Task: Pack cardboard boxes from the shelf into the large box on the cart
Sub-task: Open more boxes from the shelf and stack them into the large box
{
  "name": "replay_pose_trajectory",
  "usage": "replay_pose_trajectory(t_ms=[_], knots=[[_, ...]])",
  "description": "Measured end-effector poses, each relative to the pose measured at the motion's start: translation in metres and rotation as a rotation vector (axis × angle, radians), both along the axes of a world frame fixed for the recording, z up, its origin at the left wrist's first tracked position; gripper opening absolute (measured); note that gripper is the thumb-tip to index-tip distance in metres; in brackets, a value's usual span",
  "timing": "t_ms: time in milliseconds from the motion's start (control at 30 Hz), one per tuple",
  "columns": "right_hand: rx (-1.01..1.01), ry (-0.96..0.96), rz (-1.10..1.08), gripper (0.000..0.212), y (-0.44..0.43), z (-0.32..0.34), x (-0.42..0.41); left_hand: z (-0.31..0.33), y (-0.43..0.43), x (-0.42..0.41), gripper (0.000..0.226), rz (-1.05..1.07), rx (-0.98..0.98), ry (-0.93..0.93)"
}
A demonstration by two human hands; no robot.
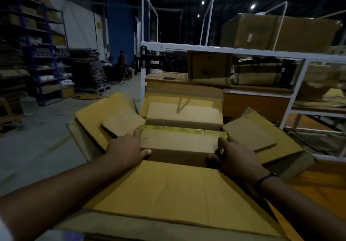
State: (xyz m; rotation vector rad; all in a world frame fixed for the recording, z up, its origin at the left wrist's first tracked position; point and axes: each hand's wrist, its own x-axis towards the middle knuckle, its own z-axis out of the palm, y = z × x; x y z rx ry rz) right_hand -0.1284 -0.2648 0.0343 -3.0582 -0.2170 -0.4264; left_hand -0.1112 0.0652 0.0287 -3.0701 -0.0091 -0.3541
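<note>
We are holding a carton (pixel 177 141) by its two ends. It is sitting down inside the big box (pixel 168 194), and a dark gap is showing between it and the box's near side. A strip of yellow tape (pixel 177 129) is running along the carton's far top edge.

Our left hand (pixel 127 150) is pressing the carton's left end. Its forefinger is lying straight and its thumb is reaching onto the near face, so it is spread wide. Our right hand (pixel 236 156) is curling its fingers over the carton's right top corner and gripping it, and a dark band (pixel 264 179) is circling that wrist.

The big box's flaps are lying folded outward, the near one under our forearms. Just beyond the big box a white shelf (pixel 224 50) is carrying more cartons (pixel 207 68). Well to the left of the big box a dark rack (pixel 46 53) is standing, and far beyond the box's left flap a person (pixel 122 62) is standing.
</note>
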Motion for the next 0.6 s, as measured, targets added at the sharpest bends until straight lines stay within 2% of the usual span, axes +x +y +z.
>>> replay_pose_trajectory(t_ms=[100,233,333,400,467,500,600], knots=[[0.055,0.007,0.030,0.045,0.010,0.006,0.011,0.010,-0.008,0.002,0.088,0.026,0.179,0.005],[0.059,0.071,0.029,0.082,0.019,0.015,0.034,0.026,-0.007,0.013,0.108,-0.033,0.247,0.003],[0.066,0.245,0.014,0.108,0.014,0.023,0.055,0.036,-0.003,0.023,0.125,-0.147,0.259,-0.007],[0.077,0.370,0.009,0.116,0.007,0.029,0.064,0.041,-0.006,0.028,0.129,-0.187,0.264,-0.026],[0.102,0.369,0.019,0.110,0.004,0.037,0.066,0.045,-0.012,0.031,0.126,-0.227,0.231,-0.075],[0.096,0.300,0.029,0.102,0.005,0.041,0.065,0.047,-0.015,0.031,0.119,-0.260,0.213,-0.118],[0.009,-0.054,0.108,0.066,0.012,0.054,0.049,0.060,-0.018,0.030,0.090,-0.426,0.177,-0.325]])
